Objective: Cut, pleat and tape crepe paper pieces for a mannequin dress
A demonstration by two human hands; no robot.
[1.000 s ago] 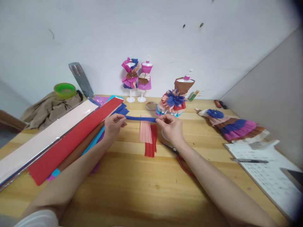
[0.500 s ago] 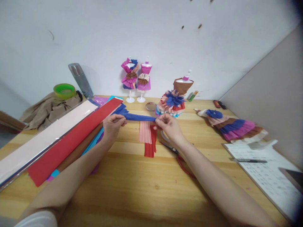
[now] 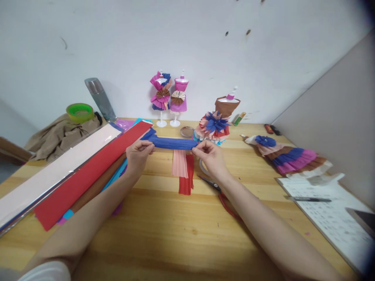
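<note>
A blue crepe paper strip (image 3: 175, 143) is stretched level between my two hands, above the table. My left hand (image 3: 138, 153) pinches its left end between thumb and fingers. At the other end, my right hand (image 3: 209, 154) grips it the same way. Below the strip lie a pink crepe paper strip (image 3: 179, 166) and a red crepe paper strip (image 3: 186, 186), partly overlapping. Scissors with red handles (image 3: 215, 186) rest beside my right wrist, their handles partly hidden by the forearm. A roll of tape (image 3: 202, 167) shows partly behind my right hand.
Long folded crepe papers (image 3: 88, 171) cover the table's left. Small dress forms in paper dresses (image 3: 181, 102) (image 3: 227, 107) stand at the back. A ruffled paper dress (image 3: 293, 159), a pen (image 3: 312, 200) and a written sheet (image 3: 316, 226) lie right. A bottle (image 3: 101, 99) leans at back left.
My hands have drawn slightly apart. The blue strip between them now looks wider and flatter, with more of its face turned towards me.
</note>
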